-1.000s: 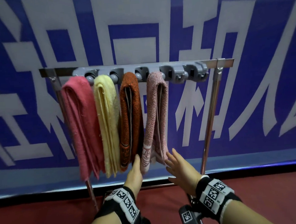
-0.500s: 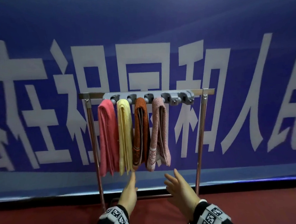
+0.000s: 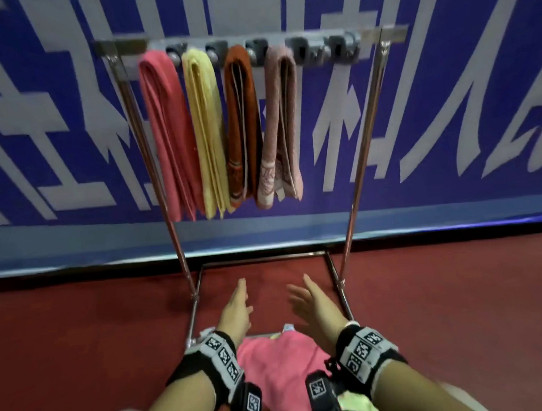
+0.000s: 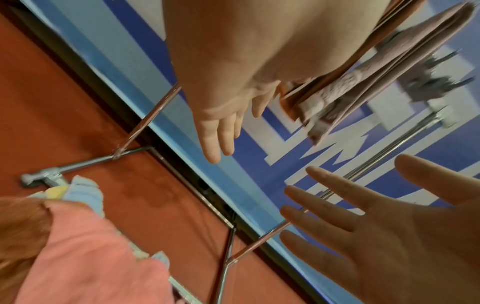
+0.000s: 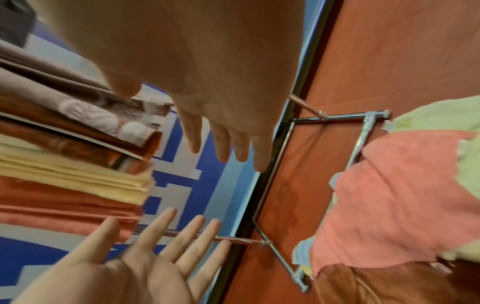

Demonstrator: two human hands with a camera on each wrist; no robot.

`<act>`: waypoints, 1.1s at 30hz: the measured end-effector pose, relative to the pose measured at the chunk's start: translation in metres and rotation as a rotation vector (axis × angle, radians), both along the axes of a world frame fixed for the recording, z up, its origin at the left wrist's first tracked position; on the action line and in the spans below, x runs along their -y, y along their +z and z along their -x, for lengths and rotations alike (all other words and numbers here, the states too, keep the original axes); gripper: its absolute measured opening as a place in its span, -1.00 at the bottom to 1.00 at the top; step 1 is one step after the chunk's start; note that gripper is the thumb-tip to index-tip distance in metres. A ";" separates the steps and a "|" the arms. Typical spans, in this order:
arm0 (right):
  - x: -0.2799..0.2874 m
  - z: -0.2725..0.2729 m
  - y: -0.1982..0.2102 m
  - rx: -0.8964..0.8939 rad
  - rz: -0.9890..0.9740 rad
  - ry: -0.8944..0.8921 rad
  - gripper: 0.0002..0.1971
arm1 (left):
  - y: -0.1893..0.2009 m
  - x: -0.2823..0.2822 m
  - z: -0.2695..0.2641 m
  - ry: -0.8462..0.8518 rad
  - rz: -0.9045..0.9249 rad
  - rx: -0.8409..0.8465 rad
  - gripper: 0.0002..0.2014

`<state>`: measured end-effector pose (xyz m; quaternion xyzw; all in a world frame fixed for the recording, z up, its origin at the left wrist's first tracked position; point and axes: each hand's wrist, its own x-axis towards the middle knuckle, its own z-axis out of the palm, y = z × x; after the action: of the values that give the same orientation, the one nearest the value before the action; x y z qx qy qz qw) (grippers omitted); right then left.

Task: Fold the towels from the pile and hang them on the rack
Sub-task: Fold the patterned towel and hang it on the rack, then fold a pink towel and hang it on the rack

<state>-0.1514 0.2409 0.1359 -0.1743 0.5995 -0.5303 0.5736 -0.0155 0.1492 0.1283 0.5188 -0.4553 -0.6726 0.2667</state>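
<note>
Fingers [image 3: 240, 287] straight, left hand [image 3: 235, 310], right hand [image 3: 315, 305], towels [image 3: 206, 129] on rack [image 3: 367, 131]

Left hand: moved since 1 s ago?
Yes. The left hand was at the rust towel lower hem; now it sits well below it, over the rack base.

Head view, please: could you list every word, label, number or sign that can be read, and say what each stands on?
Blue banner: large white Chinese characters, cut off at the frame's top and partly hidden by the rack; none reads whole.
Wrist bands: square black-and-white code patterns, no words or numbers.
Pale pink towel: small tag at its lower end, too small to read.
</note>
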 end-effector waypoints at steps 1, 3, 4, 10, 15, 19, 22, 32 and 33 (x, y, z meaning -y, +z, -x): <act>-0.002 -0.004 -0.012 0.001 -0.034 0.003 -0.36 | -0.012 -0.002 0.000 -0.002 -0.018 0.018 -0.41; -0.005 -0.009 -0.040 -0.002 -0.089 0.012 -0.35 | -0.037 -0.002 0.001 -0.013 -0.036 0.052 -0.41; -0.007 -0.011 -0.054 -0.005 -0.114 0.016 -0.34 | -0.050 -0.002 0.003 -0.024 -0.044 0.073 -0.41; -0.015 0.004 -0.116 -0.009 -0.247 -0.021 -0.35 | -0.113 0.004 0.008 -0.155 -0.074 0.209 -0.35; -0.005 0.021 -0.153 -0.007 -0.367 -0.048 -0.32 | -0.156 0.013 0.015 -0.199 -0.147 0.265 -0.21; 0.010 0.026 -0.183 0.011 -0.436 -0.041 -0.31 | -0.212 0.016 0.016 -0.197 -0.205 0.381 0.13; 0.023 0.025 -0.210 0.043 -0.488 -0.023 -0.32 | -0.227 0.011 0.010 -0.152 -0.281 0.461 -0.07; 0.035 0.024 -0.302 0.001 -0.671 -0.013 -0.47 | -0.291 -0.001 0.022 -0.268 -0.381 0.500 -0.39; 0.035 0.026 -0.309 -0.038 -0.684 0.006 -0.51 | -0.296 -0.002 0.025 -0.293 -0.379 0.508 -0.38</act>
<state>-0.1773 0.2060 -0.1732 0.0167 0.7526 -0.2937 0.5891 -0.0409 0.1511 -0.1678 0.6389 -0.4439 -0.6259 -0.0555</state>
